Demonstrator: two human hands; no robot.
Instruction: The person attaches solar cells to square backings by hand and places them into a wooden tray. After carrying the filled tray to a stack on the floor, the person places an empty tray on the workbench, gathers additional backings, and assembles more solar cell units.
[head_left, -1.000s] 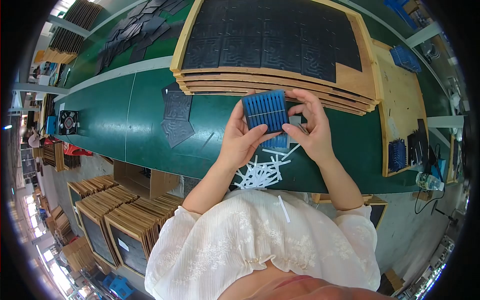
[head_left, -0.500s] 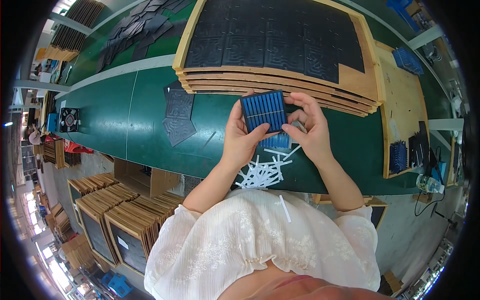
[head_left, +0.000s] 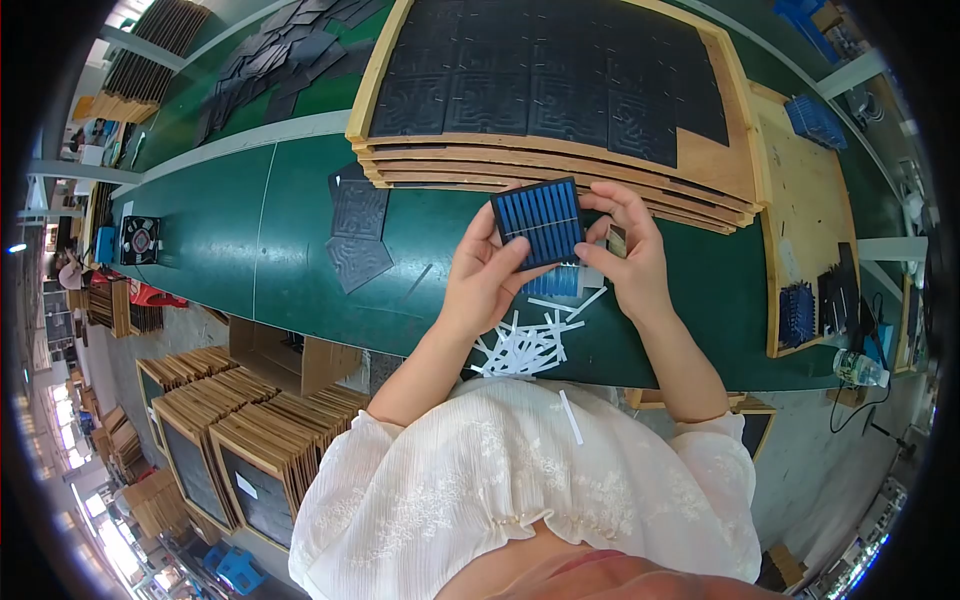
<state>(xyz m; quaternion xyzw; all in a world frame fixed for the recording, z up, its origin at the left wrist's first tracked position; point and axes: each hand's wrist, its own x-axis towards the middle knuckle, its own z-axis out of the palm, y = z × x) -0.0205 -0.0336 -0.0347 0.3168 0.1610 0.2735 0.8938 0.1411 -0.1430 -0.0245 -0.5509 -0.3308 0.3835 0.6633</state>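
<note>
Blue panel (head_left: 545,215) is gripped betw. L hand (head_left: 478,285) & R hand (head_left: 642,278), now turned slightly more; white strips (head_left: 525,348) are strewn below on counter (head_left: 310,250).

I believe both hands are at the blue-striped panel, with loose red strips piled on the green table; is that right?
Not quite: the head view shows white strips, not red, piled on the green table. The left hand and right hand are indeed at the blue-striped panel.

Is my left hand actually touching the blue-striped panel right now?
Touching. The head view shows the left hand gripping the blue-striped panel at its left side, thumb pressed over its face.
</note>
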